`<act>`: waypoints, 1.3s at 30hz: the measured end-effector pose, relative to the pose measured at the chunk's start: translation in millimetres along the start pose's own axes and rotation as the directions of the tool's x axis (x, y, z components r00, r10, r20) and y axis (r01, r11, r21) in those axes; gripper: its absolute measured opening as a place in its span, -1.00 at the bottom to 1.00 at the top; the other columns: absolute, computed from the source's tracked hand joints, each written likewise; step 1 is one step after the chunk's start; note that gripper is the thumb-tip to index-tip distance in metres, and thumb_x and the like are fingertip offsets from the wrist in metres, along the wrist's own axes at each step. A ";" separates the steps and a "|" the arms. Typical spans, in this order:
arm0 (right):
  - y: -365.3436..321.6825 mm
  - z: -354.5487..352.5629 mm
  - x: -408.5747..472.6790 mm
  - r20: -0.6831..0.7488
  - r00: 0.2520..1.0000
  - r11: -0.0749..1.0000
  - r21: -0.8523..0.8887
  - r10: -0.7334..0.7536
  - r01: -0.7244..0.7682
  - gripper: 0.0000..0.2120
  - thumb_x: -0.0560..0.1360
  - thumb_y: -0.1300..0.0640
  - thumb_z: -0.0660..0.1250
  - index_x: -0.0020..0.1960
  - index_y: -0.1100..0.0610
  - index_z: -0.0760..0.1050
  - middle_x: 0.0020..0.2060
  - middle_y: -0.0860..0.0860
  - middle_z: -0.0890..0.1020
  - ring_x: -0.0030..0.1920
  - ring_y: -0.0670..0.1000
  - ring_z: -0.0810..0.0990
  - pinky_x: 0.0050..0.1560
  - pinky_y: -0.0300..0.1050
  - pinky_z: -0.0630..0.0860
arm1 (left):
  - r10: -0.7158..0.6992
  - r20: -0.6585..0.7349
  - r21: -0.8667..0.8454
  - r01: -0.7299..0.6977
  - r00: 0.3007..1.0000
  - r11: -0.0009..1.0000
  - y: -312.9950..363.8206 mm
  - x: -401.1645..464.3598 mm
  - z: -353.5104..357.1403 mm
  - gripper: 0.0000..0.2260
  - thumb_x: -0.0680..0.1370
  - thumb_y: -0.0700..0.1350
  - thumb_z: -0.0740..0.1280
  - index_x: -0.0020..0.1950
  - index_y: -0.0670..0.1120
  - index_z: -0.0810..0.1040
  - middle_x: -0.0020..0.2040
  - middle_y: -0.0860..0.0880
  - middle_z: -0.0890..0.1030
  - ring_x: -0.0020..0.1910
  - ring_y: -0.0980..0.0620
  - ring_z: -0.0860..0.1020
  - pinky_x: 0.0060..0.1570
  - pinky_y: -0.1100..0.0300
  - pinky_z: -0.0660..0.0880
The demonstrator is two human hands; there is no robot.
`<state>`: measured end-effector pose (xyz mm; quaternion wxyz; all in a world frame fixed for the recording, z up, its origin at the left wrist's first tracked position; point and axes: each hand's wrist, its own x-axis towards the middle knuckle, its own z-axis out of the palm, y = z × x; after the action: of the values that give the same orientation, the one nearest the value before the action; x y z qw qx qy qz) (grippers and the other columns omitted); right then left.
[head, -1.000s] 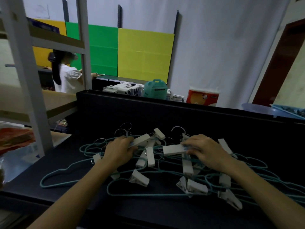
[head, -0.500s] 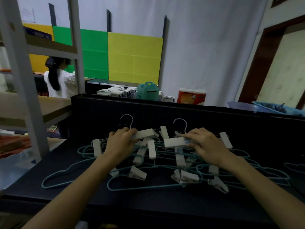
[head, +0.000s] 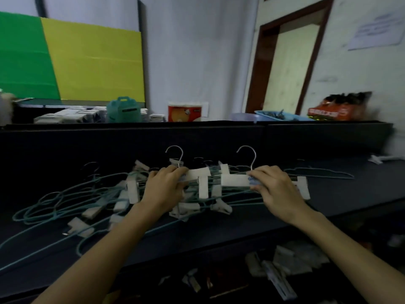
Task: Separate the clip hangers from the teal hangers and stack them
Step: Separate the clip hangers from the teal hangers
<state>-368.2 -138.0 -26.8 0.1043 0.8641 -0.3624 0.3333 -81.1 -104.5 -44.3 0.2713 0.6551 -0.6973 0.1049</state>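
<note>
A tangle of thin teal hangers point(head: 54, 205) and white clip hangers lies on the dark table point(head: 219, 229). My left hand point(head: 164, 189) grips one clip hanger point(head: 198, 174) by its white bar, its metal hook point(head: 175, 153) standing up behind my fingers. My right hand point(head: 276, 187) grips a second clip hanger point(head: 234, 180) by its white bar, just under its hook point(head: 247, 155). Both held hangers are raised a little over the pile. More white clips point(head: 132, 191) lie among the teal wires to the left.
A dark upright panel point(head: 131, 141) backs the table. Behind it stand a teal case point(head: 123, 110), a red-and-white pack point(head: 185, 111), a blue tray point(head: 282, 116) and an orange bag point(head: 335, 109). A loose clip point(head: 377, 159) lies far right. Below the table edge lie more pale clips point(head: 291, 262).
The view has swung to the right and the frame is blurred. Both hands have lifted their clip hangers slightly out of the pile, so the two hooks stand higher.
</note>
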 end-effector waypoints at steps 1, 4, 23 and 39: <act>8.0 -4.1 -5.6 -0.013 1.000 1.000 0.007 0.023 -0.022 -0.68 0.42 0.28 0.42 0.17 0.19 0.53 0.00 0.02 0.58 -0.02 0.07 0.49 -0.02 0.03 0.46 | 0.014 0.005 0.000 -0.014 1.000 1.000 10.2 4.5 4.7 -0.61 0.58 -0.02 0.25 0.40 0.03 0.35 0.30 0.00 0.46 0.25 -0.09 0.42 0.20 -0.03 0.26; 37.1 -15.0 -21.9 -0.038 0.997 0.997 0.013 0.071 -0.070 -0.69 0.43 0.26 0.41 0.17 0.19 0.53 0.00 0.02 0.58 -0.01 0.06 0.49 -0.02 0.05 0.47 | 0.059 0.021 0.002 -0.059 0.998 0.998 42.0 20.4 19.4 -0.60 0.57 -0.04 0.26 0.41 0.02 0.35 0.31 -0.01 0.46 0.26 -0.11 0.42 0.18 -0.03 0.27; 333.5 -124.1 -144.2 -0.047 0.948 0.943 -0.101 0.315 -0.318 -0.71 0.46 0.26 0.37 0.18 0.16 0.54 0.03 0.01 0.57 0.04 0.08 0.47 0.01 -0.03 0.39 | 0.246 0.063 -0.067 -0.242 0.967 0.968 331.8 139.1 183.7 -0.62 0.58 -0.02 0.25 0.40 0.03 0.36 0.24 0.00 0.49 0.19 -0.08 0.44 0.17 0.02 0.28; 467.8 -127.6 -148.3 -0.029 0.934 0.932 -0.050 0.357 -0.358 -0.70 0.47 0.24 0.37 0.19 0.15 0.53 0.02 0.03 0.57 0.00 0.07 0.45 -0.02 0.08 0.47 | 0.178 0.012 0.115 -0.178 0.984 0.977 357.6 207.3 257.6 -0.66 0.43 -0.20 0.43 0.19 -0.11 0.57 0.01 -0.13 0.61 -0.05 -0.20 0.55 0.04 -0.09 0.38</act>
<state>-834.0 -336.2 -55.7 0.0691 0.7772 -0.5217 0.3451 -489.0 -368.5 -76.5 0.2218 0.6049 -0.7461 0.1682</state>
